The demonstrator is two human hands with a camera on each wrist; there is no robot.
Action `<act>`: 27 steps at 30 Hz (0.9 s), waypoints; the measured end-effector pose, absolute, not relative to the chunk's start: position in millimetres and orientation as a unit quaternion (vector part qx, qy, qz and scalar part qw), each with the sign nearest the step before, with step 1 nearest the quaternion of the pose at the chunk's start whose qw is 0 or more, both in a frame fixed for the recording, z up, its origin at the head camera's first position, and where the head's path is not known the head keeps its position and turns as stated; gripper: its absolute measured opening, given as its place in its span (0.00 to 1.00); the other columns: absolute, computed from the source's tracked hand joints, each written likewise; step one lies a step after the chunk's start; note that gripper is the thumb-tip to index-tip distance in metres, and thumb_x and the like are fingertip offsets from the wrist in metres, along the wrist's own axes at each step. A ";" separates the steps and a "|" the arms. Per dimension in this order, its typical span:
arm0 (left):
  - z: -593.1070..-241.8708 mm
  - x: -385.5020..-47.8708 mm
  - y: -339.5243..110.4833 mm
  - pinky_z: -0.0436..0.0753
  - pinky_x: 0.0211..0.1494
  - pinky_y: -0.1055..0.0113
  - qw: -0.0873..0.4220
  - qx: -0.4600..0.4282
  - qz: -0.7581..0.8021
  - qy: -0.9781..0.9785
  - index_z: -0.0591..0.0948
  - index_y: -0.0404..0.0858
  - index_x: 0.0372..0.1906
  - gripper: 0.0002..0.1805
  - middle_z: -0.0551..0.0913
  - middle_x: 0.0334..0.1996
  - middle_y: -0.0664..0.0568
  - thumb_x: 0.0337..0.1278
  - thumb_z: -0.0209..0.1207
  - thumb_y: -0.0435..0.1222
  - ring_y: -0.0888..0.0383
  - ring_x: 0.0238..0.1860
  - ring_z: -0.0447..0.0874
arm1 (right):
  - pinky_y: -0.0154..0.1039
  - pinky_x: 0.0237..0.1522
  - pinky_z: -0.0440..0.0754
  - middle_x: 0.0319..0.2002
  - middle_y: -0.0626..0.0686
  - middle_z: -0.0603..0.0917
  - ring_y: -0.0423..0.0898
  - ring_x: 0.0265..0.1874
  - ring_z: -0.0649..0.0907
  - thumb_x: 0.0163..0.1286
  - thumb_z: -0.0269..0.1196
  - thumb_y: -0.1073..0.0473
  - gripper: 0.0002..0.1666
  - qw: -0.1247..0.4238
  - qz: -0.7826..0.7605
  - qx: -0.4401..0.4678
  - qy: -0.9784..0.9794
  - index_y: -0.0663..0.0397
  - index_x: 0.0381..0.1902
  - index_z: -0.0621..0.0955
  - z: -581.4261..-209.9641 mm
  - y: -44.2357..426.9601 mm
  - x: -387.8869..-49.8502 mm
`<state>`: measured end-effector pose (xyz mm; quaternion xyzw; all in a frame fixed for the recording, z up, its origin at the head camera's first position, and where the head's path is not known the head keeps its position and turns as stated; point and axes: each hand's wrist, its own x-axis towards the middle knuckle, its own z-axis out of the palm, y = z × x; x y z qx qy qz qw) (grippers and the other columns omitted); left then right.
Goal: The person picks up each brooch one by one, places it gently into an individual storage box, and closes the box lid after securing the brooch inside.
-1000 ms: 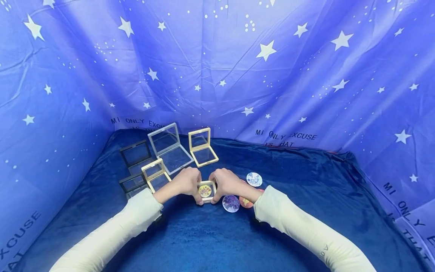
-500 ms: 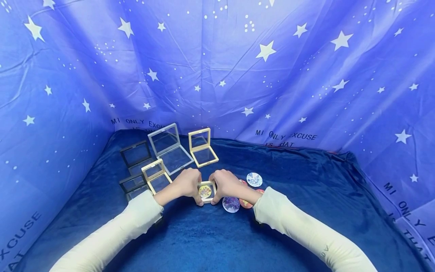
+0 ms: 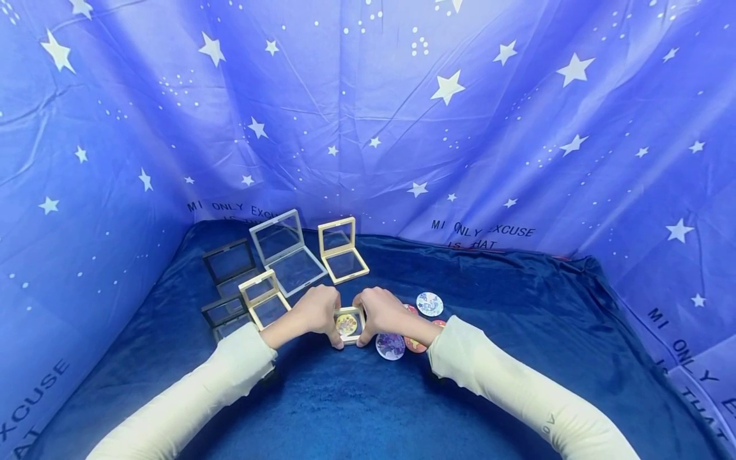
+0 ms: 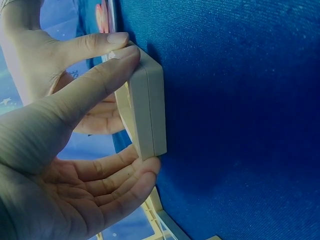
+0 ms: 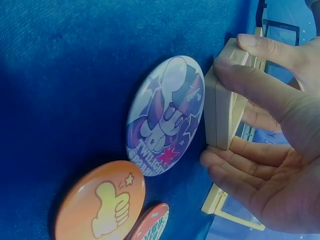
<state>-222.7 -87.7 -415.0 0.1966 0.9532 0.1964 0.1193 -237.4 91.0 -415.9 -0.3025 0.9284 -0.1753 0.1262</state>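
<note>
A small cream display case (image 3: pixel 352 342) rests on the blue cloth in the middle of the head view, its two halves pressed together. Behind its clear window is a round yellow badge (image 3: pixel 346 324). My left hand (image 3: pixel 317 310) grips the left side, thumb on the near edge and fingers at the far edge. The right hand (image 3: pixel 379 312) holds the opposite side in the same way. In the left wrist view a thin seam runs along the case (image 4: pixel 152 110). A purple-and-white badge (image 5: pixel 167 115) lies just beside the case in the right wrist view.
Right of the hands lie an orange badge (image 3: pixel 415 343), a red badge (image 3: pixel 411 309) and a white-and-blue badge (image 3: pixel 430 304). Opened display cases stand behind and left: a grey one (image 3: pixel 273 218), cream ones (image 3: pixel 337 220) and black ones (image 3: pixel 225 246). Starry curtains surround the cloth.
</note>
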 end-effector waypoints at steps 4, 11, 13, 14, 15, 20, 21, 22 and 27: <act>-415.6 -222.2 -88.5 0.64 0.22 0.70 0.117 0.198 0.193 0.954 0.82 0.35 0.30 0.31 0.70 0.17 0.59 0.20 0.88 0.46 0.62 0.20 0.63 | 0.36 0.23 0.71 0.19 0.43 0.77 0.41 0.20 0.73 0.34 0.88 0.54 0.25 0.126 -0.180 -0.301 0.928 0.54 0.27 0.84 -416.7 91.1 -237.7; -415.5 -221.2 -89.2 0.63 0.23 0.70 0.118 0.197 0.203 0.952 0.80 0.35 0.29 0.30 0.70 0.17 0.58 0.21 0.88 0.45 0.61 0.20 0.62 | 0.38 0.31 0.77 0.29 0.49 0.84 0.42 0.26 0.77 0.34 0.88 0.54 0.34 0.134 -0.190 -0.291 0.928 0.58 0.40 0.86 -418.2 92.8 -239.2; -415.7 -221.4 -88.7 0.61 0.23 0.70 0.123 0.193 0.207 0.951 0.78 0.36 0.26 0.30 0.65 0.16 0.59 0.21 0.88 0.44 0.61 0.19 0.59 | 0.38 0.31 0.77 0.32 0.50 0.84 0.42 0.28 0.77 0.35 0.88 0.54 0.35 0.138 -0.193 -0.291 0.927 0.59 0.42 0.85 -418.3 93.7 -239.3; -415.9 -221.4 -88.4 0.60 0.22 0.70 0.124 0.190 0.209 0.951 0.77 0.37 0.25 0.30 0.64 0.15 0.59 0.20 0.88 0.44 0.61 0.19 0.58 | 0.38 0.32 0.77 0.32 0.51 0.84 0.43 0.28 0.77 0.35 0.88 0.54 0.36 0.140 -0.195 -0.290 0.926 0.59 0.43 0.85 -418.4 94.2 -239.3; -416.2 -221.8 -88.0 0.59 0.23 0.70 0.126 0.187 0.211 0.951 0.77 0.37 0.25 0.31 0.62 0.15 0.59 0.20 0.88 0.44 0.61 0.19 0.57 | 0.38 0.33 0.77 0.33 0.51 0.83 0.43 0.29 0.77 0.36 0.88 0.54 0.36 0.142 -0.196 -0.290 0.926 0.59 0.44 0.85 -418.4 94.7 -239.2; -416.2 -221.5 -85.6 0.68 0.25 0.69 0.129 0.170 0.201 0.956 0.80 0.36 0.30 0.31 0.71 0.20 0.58 0.18 0.88 0.45 0.60 0.22 0.66 | 0.40 0.37 0.79 0.37 0.51 0.83 0.43 0.32 0.76 0.36 0.88 0.54 0.38 0.149 -0.200 -0.290 0.924 0.59 0.47 0.85 -418.4 96.8 -238.2; -416.0 -221.5 -85.0 0.71 0.27 0.69 0.129 0.167 0.197 0.958 0.81 0.36 0.31 0.32 0.75 0.22 0.57 0.18 0.88 0.45 0.60 0.24 0.69 | 0.41 0.39 0.79 0.38 0.51 0.83 0.43 0.33 0.77 0.36 0.88 0.54 0.39 0.149 -0.202 -0.290 0.924 0.59 0.48 0.84 -418.3 97.0 -238.0; -415.6 -221.4 -84.5 0.74 0.28 0.68 0.129 0.164 0.192 0.959 0.82 0.36 0.32 0.32 0.77 0.24 0.56 0.17 0.88 0.45 0.59 0.25 0.72 | 0.41 0.40 0.80 0.39 0.51 0.84 0.43 0.34 0.78 0.37 0.88 0.54 0.39 0.150 -0.204 -0.291 0.923 0.60 0.48 0.84 -418.4 97.3 -237.8; -414.4 -222.0 -83.3 0.74 0.28 0.68 0.129 0.161 0.187 0.961 0.82 0.37 0.32 0.31 0.77 0.24 0.56 0.18 0.87 0.45 0.59 0.25 0.72 | 0.42 0.44 0.84 0.42 0.55 0.88 0.49 0.40 0.84 0.43 0.86 0.53 0.36 0.146 -0.225 -0.309 0.913 0.62 0.49 0.85 -415.7 101.0 -238.0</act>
